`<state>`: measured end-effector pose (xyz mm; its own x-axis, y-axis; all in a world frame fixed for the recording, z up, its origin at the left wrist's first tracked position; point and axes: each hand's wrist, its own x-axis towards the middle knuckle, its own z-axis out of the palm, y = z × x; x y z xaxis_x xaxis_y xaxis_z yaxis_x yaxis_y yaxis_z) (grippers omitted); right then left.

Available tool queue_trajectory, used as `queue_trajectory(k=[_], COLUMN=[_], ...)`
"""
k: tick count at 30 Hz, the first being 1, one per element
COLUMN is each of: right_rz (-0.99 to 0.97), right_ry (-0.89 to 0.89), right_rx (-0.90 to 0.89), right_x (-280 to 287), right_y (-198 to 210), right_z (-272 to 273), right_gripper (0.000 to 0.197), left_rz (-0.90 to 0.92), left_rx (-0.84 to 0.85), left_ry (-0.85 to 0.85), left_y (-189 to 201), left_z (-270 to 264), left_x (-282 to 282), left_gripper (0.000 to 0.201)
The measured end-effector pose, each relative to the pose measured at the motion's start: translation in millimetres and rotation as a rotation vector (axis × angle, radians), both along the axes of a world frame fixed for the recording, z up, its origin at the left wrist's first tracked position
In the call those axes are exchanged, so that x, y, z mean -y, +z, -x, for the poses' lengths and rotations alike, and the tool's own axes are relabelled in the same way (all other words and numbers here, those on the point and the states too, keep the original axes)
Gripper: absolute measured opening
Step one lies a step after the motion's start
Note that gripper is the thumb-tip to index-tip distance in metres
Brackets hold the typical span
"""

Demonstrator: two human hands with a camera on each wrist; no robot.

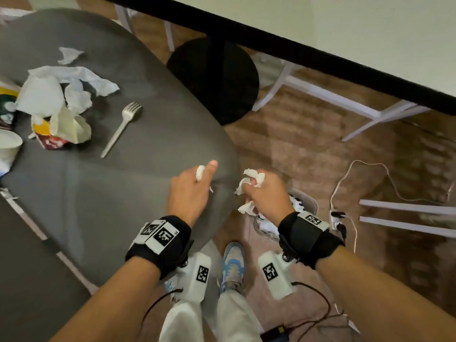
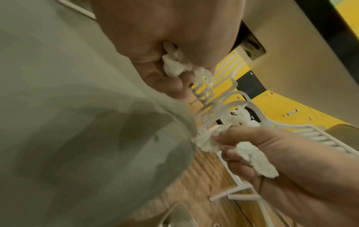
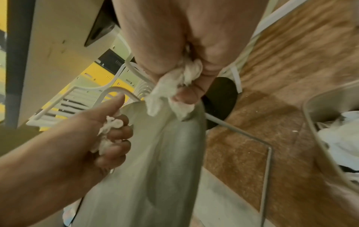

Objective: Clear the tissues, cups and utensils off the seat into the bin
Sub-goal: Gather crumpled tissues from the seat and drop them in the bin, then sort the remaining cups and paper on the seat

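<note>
My left hand [image 1: 195,183] grips a small crumpled tissue [image 1: 199,172] over the near right corner of the grey seat [image 1: 111,193]. Just past the seat's edge, my right hand [image 1: 264,191] clutches a larger wad of white tissue [image 1: 249,183], above the bin [image 1: 306,201] on the floor. The bin [image 3: 318,116] holds white paper waste. Both held tissues show in the wrist views [image 2: 174,64] [image 3: 174,86]. On the seat lie a pale fork [image 1: 123,127], loose tissues [image 1: 74,77], a crushed coloured cup [image 1: 56,134] and a white cup [image 1: 8,146] at the left edge.
A black round stool [image 1: 217,77] stands beyond the seat. A dark-edged white table [image 1: 345,33] runs across the top right, with white chair legs [image 1: 333,95] under it. A white cable and power strip [image 1: 338,215] lie on the brown carpet right of the bin.
</note>
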<state>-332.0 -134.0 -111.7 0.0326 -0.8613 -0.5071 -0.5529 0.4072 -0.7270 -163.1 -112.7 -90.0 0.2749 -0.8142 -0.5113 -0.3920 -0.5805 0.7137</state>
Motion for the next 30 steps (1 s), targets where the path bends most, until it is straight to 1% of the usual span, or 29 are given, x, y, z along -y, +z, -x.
queue_trajectory(k=[2, 4, 6, 8, 9, 11, 12, 13, 14, 15, 16, 18, 19, 21, 23, 24, 25, 26, 28, 29, 30], right_rz=[-0.014, -0.057, -0.111, -0.142, -0.172, -0.257, -0.295, -0.321, -0.342, -0.357, -0.364, -0.379, -0.383, -0.356, -0.337, -0.332, -0.324, -0.340, -0.359, -0.358, -0.365], right_ry=[-0.047, -0.089, -0.119, -0.149, -0.185, -0.309, -0.369, -0.417, -0.468, -0.516, -0.526, -0.421, -0.347, -0.272, -0.288, -0.313, -0.329, -0.323, -0.283, -0.255, -0.222], right_rx=[0.027, 0.078, 0.098, 0.072, 0.056, 0.080, 0.108, 0.127, 0.119, 0.106, 0.081, -0.028, -0.080, -0.175, -0.285, -0.304, -0.291, -0.258, -0.183, -0.174, -0.192], right_x=[-5.7, -12.3, -19.0, -25.6, -29.5, -36.6, -40.6, -43.9, -46.7, -49.8, -53.6, -62.5, -66.3, -73.9, -79.8, -80.9, -81.2, -80.9, -82.1, -83.1, -83.5], right_y=[-4.1, -9.7, -16.8, -32.5, -39.6, -48.2, -51.9, -57.0, -62.1, -68.8, -75.8, -92.0, -100.4, -114.6, -129.4, -135.8, -140.9, -142.3, -139.4, -136.3, -128.5], right_z=[24.3, 46.7, 68.1, 90.7, 101.3, 118.8, 127.4, 136.4, 145.1, 154.2, 162.5, 177.4, 180.8, 187.5, 192.7, 194.6, 194.9, 194.0, 190.6, 189.3, 185.9], right_gripper=[0.005, 0.014, 0.014, 0.016, 0.025, 0.055, 0.065, 0.068, 0.067, 0.065, 0.060, 0.038, 0.036, 0.045, 0.045, 0.046, 0.049, 0.056, 0.081, 0.089, 0.090], left_rz=[0.007, -0.009, -0.043, -0.069, -0.092, -0.155, -0.199, -0.240, -0.273, -0.300, -0.318, -0.320, -0.314, -0.324, -0.325, -0.324, -0.330, -0.351, -0.392, -0.392, -0.370], left_rx=[0.019, -0.023, -0.060, -0.017, 0.023, 0.075, 0.075, 0.063, 0.048, 0.039, 0.049, 0.095, 0.104, 0.096, 0.097, 0.094, 0.079, 0.063, 0.041, 0.031, 0.020], left_ry=[-0.083, -0.152, -0.232, -0.358, -0.421, -0.506, -0.540, -0.575, -0.611, -0.640, -0.662, -0.677, -0.650, -0.578, -0.542, -0.542, -0.555, -0.581, -0.643, -0.660, -0.660], left_y=[3.7, 5.8, 2.0, -10.1, -18.3, -37.0, -47.4, -57.2, -67.7, -78.1, -88.3, -109.6, -116.1, -131.8, -149.8, -159.4, -167.2, -172.5, -173.3, -168.7, -159.1], left_z=[25.8, 52.1, 77.7, 100.7, 111.6, 132.6, 142.3, 151.4, 159.5, 167.4, 174.7, 191.7, 194.9, 205.7, 213.6, 216.4, 217.6, 217.3, 212.4, 207.3, 199.3], left_x=[1.0, 0.5, 0.2, 1.3, 1.6, 0.6, -1.2, -3.9, -6.8, -9.8, -12.5, -17.0, -17.8, -18.9, -19.7, -20.0, -21.4, -23.2, -28.0, -30.4, -32.7], left_gripper=[0.055, 0.054, 0.046, 0.037, 0.032, 0.024, 0.021, 0.022, 0.026, 0.029, 0.032, 0.033, 0.033, 0.034, 0.038, 0.043, 0.049, 0.057, 0.068, 0.067, 0.064])
